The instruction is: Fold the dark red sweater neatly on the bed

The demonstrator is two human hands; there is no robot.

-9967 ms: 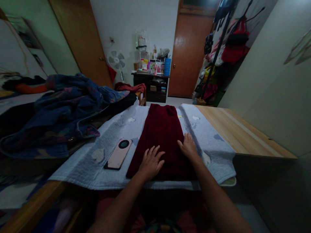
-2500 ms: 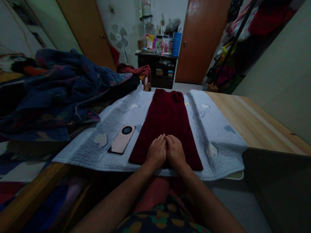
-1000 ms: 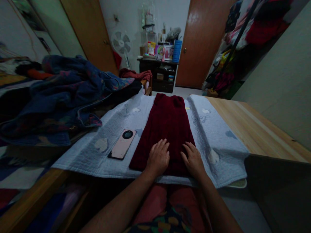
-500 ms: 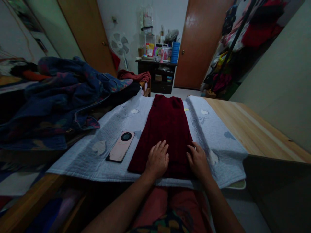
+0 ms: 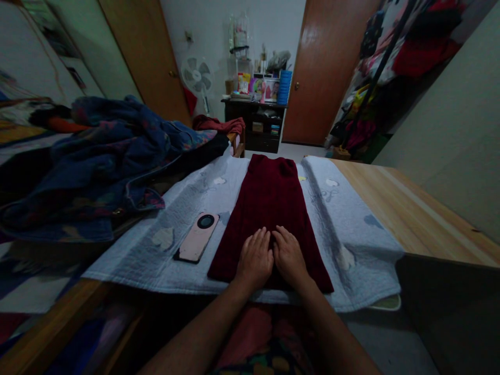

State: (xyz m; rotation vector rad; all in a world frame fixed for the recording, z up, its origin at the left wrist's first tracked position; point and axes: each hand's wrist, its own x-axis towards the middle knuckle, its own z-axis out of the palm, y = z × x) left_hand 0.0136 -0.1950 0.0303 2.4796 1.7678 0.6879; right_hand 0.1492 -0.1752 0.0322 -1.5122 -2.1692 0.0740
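Note:
A dark red folded garment (image 5: pixel 273 198) lies lengthwise on a pale blue quilted cloth (image 5: pixel 156 260), narrower at its far end. Both hands rest flat on its near part, side by side and nearly touching. My left hand (image 5: pixel 255 258) has its fingers stretched out and holds nothing. My right hand (image 5: pixel 288 255) also lies with its fingers extended, holding nothing. To the left of the garment, a pink phone (image 5: pixel 197 237) with a round black camera ring lies face down on the cloth.
A heap of blue denim clothing (image 5: pixel 128 140) is piled at the left. A light wooden board (image 5: pixel 406 203) extends along the right. Beyond stand a white fan (image 5: pixel 196 75) and a dark cabinet (image 5: pixel 258 127); clothes hang at the upper right (image 5: pixel 422 57).
My right hand has moved left from the garment's right edge to beside my left hand. The garment's near right corner is now uncovered. The view has shifted slightly.

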